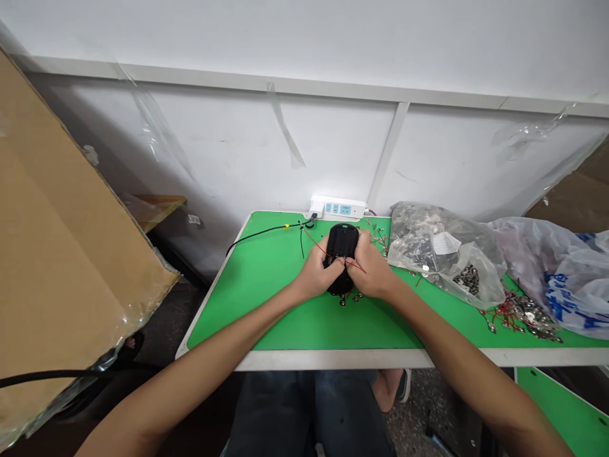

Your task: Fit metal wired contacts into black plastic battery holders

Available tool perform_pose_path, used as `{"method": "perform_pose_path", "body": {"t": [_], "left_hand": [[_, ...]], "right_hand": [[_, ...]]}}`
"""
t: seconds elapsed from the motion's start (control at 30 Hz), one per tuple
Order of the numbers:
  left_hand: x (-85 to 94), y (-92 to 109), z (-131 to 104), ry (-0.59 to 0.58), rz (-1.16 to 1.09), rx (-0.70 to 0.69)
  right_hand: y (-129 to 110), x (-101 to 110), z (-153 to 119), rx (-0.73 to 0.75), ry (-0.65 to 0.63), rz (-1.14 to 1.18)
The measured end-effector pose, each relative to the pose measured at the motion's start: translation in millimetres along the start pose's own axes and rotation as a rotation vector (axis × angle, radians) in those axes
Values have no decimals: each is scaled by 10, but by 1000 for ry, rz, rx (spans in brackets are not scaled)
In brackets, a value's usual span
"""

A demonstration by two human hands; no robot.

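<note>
Forearms (252, 324) converging; left hand (314, 274), right hand (373, 269) clasp black casing (343, 242), thumbs (335, 271) inward.

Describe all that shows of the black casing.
The black casing looks like plastic: oblong, with rounded ends, a slot at its far end and a recessed upper side. Its long axis runs near to far over the green tabletop. The left hand and right hand grip its sides, thumbs over its middle, near red wire. Whether it touches down is unclear.

White power strip (339, 208), brown cardboard (66, 254)
</note>
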State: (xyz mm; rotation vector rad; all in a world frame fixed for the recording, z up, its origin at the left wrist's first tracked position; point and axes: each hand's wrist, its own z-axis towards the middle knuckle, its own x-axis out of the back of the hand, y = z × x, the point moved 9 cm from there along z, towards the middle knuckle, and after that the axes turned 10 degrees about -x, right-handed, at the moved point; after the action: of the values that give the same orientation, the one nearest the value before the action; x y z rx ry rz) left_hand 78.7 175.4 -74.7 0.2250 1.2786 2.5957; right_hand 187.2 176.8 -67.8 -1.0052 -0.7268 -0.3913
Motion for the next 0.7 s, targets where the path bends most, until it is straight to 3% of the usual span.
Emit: {"method": "perform_pose_path", "body": {"t": [0.27,0.57,0.7], "left_hand": [[11,-11,5,18,30,19],[31,-81,2,41,34,37],[56,-245,16,107,-76,205]], "right_hand": [[17,12,3,36,36,-10],[33,-14,24,-69,8,30],[108,8,83,-158,-11,108]]}}
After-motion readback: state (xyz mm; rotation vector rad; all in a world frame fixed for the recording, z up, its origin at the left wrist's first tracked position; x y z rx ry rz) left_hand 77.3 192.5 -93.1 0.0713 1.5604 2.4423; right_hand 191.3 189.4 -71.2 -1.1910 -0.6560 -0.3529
